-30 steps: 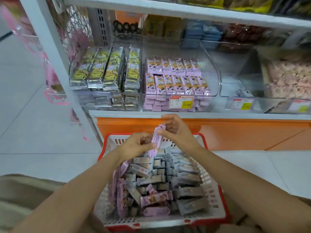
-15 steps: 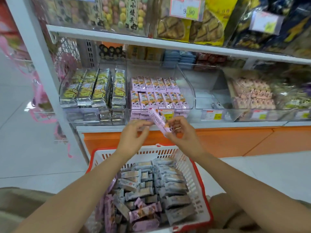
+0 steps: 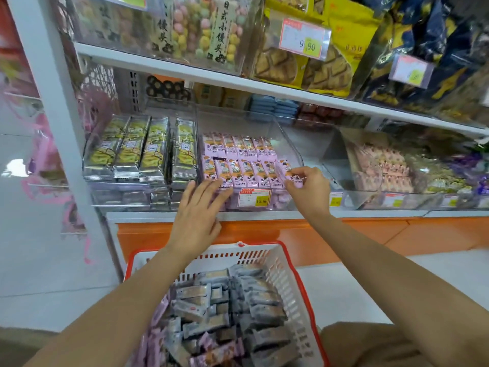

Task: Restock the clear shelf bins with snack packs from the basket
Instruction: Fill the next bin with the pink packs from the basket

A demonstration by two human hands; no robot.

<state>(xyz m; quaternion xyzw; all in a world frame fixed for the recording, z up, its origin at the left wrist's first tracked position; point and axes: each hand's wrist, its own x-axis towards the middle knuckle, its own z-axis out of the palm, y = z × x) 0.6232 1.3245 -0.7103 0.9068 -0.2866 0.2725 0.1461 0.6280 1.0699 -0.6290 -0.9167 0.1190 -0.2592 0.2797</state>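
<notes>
As right hand (image 3: 309, 192) pinches one pack (image 3: 285, 168): two pink rows (image 3: 239, 149).

Left hand (image 3: 197, 221) and right hand (image 3: 309, 192), each on a bare forearm (image 3: 113, 313) from 7 and 5 o'clock. Khaki-brown cloth (image 3: 370, 345), worn, at 8 and 4 o'clock.

Two rows of pink snack packs (image 3: 239, 161) are lying beside four columns of yellow-and-silver packs (image 3: 152, 152); one red-rimmed basket (image 3: 225, 256) is sitting below.
</notes>
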